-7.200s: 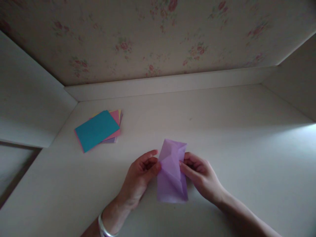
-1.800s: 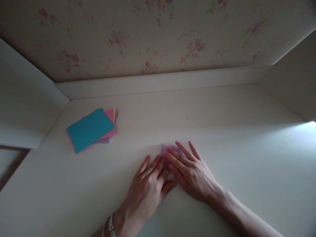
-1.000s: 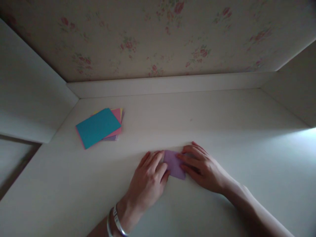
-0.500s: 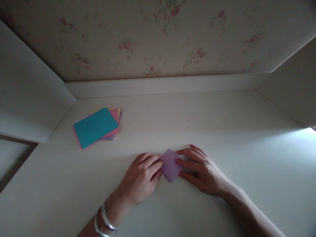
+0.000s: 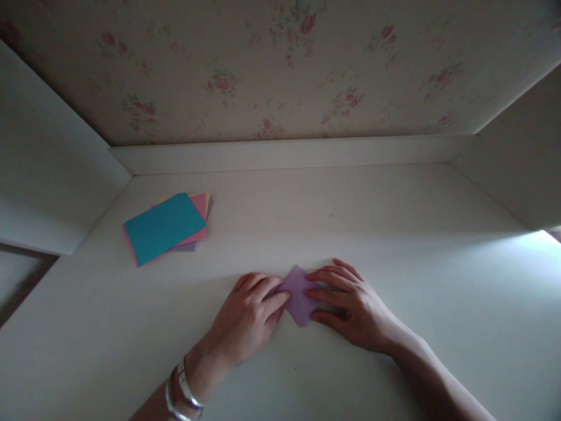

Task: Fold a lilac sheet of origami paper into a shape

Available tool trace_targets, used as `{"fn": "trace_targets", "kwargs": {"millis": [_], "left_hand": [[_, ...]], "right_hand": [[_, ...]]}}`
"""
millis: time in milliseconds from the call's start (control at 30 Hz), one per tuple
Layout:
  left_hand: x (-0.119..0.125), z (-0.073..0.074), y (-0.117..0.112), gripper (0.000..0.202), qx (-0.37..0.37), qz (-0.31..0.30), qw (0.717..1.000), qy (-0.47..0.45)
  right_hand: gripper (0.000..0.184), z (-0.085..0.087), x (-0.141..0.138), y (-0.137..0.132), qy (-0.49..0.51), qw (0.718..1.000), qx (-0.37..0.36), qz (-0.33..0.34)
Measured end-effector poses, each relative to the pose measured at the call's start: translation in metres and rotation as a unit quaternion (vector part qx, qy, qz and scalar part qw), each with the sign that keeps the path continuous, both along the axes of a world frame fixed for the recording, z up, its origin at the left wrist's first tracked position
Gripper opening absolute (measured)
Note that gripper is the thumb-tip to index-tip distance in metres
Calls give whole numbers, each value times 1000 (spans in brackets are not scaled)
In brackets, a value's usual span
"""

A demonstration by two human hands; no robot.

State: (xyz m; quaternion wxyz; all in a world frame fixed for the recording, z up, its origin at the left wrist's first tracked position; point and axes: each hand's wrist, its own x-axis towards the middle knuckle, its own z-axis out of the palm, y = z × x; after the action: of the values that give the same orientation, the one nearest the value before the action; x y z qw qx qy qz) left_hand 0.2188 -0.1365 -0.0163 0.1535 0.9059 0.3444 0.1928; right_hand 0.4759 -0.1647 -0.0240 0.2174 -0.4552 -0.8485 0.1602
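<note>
A small purple folded paper (image 5: 298, 297) lies on the white tabletop in a diamond shape, one corner toward me. At its left corner my left hand (image 5: 254, 310) has its fingers closed on the edge, thumb tucked low beside it. My right hand (image 5: 350, 304) rests from the other side, fingers stretched out and apart, with fingertips lying on the paper's right part. Those fingers cover the right corner. Two silver bangles (image 5: 186, 389) circle my left wrist.
A loose stack of coloured paper sheets (image 5: 164, 228), blue on top with pink, yellow and purple below, sits at the back left. White panels (image 5: 44, 146) flank the tabletop, and a floral-papered wall (image 5: 272, 70) rises behind it.
The view has shifted slightly. My right fingertips reach a little farther left over the purple paper. My left hand keeps its hold on the left corner.
</note>
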Motion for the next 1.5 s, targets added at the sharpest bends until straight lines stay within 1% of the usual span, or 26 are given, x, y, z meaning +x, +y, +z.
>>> {"fn": "trace_targets", "kwargs": {"millis": [167,300,367,500,667,733,867,933,1000,1067,1300,1500], "left_hand": [[1,-1,2,25,1,-30,999,-23],[2,0,3,30,-2,-38,999,-24],[3,0,3,29,0,-45,999,-17],[4,1,2,22,6,-46,999,2],[7,3,0,21,-12,-32,999,9],[7,3,-1,26,-15,-27,1000,-1],[6,0,-2,45,-12,-18,1000,-21],[5,-1,-2,54,-14,-16,1000,-23],[4,-2,-2,58,-14,-15,1000,-22],[4,-1,-2,56,-14,-15,1000,-23],[4,2,-4,40,-23,-14,1000,-11],[4,7,-4,39,-37,-12,999,-7]], "right_hand": [[24,0,0,1,17,1000,1,-3],[21,1,0,2,14,1000,-3,-4],[25,0,0,1,8,1000,-1,-7],[39,-1,-1,-1,-26,999,11,-15],[37,-2,-4,-1,-63,998,-1,-23],[40,-3,-5,0,-57,998,4,-25],[52,-8,-3,1,-24,998,23,-46],[52,-10,-2,2,-11,998,26,-49],[53,-11,-1,2,-5,999,28,-47],[53,-11,0,2,-1,999,29,-44],[46,-5,-2,2,0,999,19,-40],[47,-5,-2,2,-2,999,16,-40]]}}
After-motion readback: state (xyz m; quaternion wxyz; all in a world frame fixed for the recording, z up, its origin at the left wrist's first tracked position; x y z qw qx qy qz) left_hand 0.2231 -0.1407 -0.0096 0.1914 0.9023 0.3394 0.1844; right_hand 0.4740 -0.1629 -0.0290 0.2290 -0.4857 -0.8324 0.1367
